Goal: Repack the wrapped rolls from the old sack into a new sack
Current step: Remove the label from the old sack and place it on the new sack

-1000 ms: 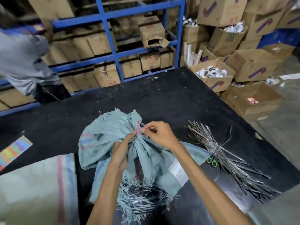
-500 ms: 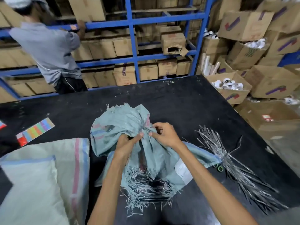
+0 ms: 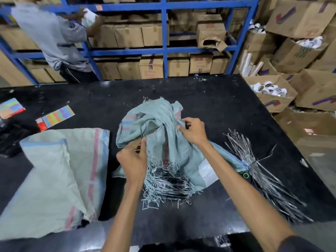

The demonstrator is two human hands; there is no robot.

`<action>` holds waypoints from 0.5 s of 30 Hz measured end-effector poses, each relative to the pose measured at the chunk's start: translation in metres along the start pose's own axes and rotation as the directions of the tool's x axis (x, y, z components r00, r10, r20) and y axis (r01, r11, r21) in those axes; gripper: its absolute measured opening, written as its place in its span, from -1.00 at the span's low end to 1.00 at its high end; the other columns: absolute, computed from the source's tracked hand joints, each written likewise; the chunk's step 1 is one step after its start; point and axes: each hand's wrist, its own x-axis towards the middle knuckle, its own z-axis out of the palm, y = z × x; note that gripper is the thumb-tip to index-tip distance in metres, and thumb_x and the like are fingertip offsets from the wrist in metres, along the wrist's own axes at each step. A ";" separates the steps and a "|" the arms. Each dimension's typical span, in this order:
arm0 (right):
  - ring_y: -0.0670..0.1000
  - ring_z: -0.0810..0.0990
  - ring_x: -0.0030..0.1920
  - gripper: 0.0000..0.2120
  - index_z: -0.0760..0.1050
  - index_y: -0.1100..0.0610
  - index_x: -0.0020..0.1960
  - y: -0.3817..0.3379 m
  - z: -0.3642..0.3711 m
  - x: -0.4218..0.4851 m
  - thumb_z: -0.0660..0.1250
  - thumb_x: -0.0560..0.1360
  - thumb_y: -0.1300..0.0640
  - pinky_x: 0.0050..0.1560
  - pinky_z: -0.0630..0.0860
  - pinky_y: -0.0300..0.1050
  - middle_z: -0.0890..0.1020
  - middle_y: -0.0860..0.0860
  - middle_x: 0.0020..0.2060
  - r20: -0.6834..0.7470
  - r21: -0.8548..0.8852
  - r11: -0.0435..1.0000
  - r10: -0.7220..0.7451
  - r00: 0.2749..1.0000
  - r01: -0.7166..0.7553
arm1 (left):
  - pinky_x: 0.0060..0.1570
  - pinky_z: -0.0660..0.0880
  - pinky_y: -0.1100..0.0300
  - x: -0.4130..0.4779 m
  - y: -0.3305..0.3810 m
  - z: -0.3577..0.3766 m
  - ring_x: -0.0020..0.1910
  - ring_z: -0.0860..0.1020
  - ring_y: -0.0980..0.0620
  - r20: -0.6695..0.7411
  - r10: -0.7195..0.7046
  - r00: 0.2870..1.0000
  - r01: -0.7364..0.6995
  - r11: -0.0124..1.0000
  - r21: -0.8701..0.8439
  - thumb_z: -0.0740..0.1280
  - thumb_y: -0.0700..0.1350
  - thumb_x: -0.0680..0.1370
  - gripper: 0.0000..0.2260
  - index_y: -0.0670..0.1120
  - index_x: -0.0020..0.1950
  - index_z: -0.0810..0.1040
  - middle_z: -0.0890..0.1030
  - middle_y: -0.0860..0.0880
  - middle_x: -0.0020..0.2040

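Observation:
A crumpled blue-green woven sack (image 3: 158,124) with a frayed open end lies in the middle of the black table (image 3: 209,99). My left hand (image 3: 133,159) pinches a fold of the sack near its frayed mouth. My right hand (image 3: 193,131) grips bunched cloth on the sack's right side. A pale woven sack (image 3: 54,179) with pink and blue stripes lies flat at the left. What is inside the blue-green sack is hidden; dark shiny material shows at the frayed mouth (image 3: 169,186).
A bundle of silvery strips (image 3: 269,175) with green-handled scissors (image 3: 244,174) lies to the right. Colourful cards (image 3: 54,118) sit at the far left. A person in a grey shirt (image 3: 54,37) stands at the blue rack (image 3: 164,50). Open cartons (image 3: 271,93) crowd the right.
My hands have drawn apart on the sack: the left moved down toward the frayed mouth, the right stayed on the bunched cloth. My view swung left and up, and the person reaches into the rack.

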 end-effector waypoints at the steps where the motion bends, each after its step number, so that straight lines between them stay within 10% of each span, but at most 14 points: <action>1: -0.10 0.47 -0.34 -0.85 0.69 0.11 0.00 0.001 0.001 -0.001 0.53 0.45 0.10 -0.20 0.44 -0.18 0.53 -0.10 -0.42 -0.001 0.005 1.000 -0.001 1.000 0.001 | -0.09 0.55 0.37 -0.011 -0.006 -0.009 -0.12 0.68 0.15 -0.012 0.013 1.000 -0.013 1.000 -0.023 0.44 -0.09 0.57 -0.83 -0.17 0.03 0.75 0.74 -0.02 -0.07; 7: 0.14 0.69 -0.08 -0.70 0.64 0.30 -0.02 0.008 0.008 -0.004 0.54 0.42 0.07 0.08 0.60 0.15 0.72 0.21 -0.13 0.004 0.007 1.000 0.020 1.000 -0.020 | -0.17 0.61 0.20 -0.096 -0.084 -0.037 -0.18 0.67 0.14 0.389 0.179 0.904 -0.255 0.955 0.151 0.45 -0.09 0.56 -0.88 -0.04 0.05 0.75 0.73 0.07 -0.08; 11: 0.10 0.68 -0.10 -0.70 0.64 0.32 -0.01 0.017 0.018 -0.014 0.54 0.42 0.09 0.10 0.59 0.10 0.71 0.22 -0.10 -0.008 0.026 0.999 0.044 0.999 -0.044 | -0.51 0.46 0.16 -0.172 -0.139 -0.032 -0.43 0.61 -0.07 0.638 -0.126 0.760 -0.252 0.847 0.468 0.47 0.05 0.47 -0.84 0.02 -0.26 0.69 0.65 -0.01 -0.39; 15: -0.10 0.53 -0.23 -0.77 0.65 0.25 -0.05 0.024 0.025 -0.024 0.54 0.43 0.11 -0.01 0.59 -0.08 0.69 0.15 -0.21 0.003 0.063 0.996 0.057 0.998 -0.057 | -0.33 0.55 0.10 -0.212 -0.165 -0.017 -0.25 0.67 -0.16 0.674 -0.298 0.676 -0.255 0.764 0.593 0.47 0.06 0.49 -0.84 -0.02 -0.15 0.70 0.69 -0.08 -0.28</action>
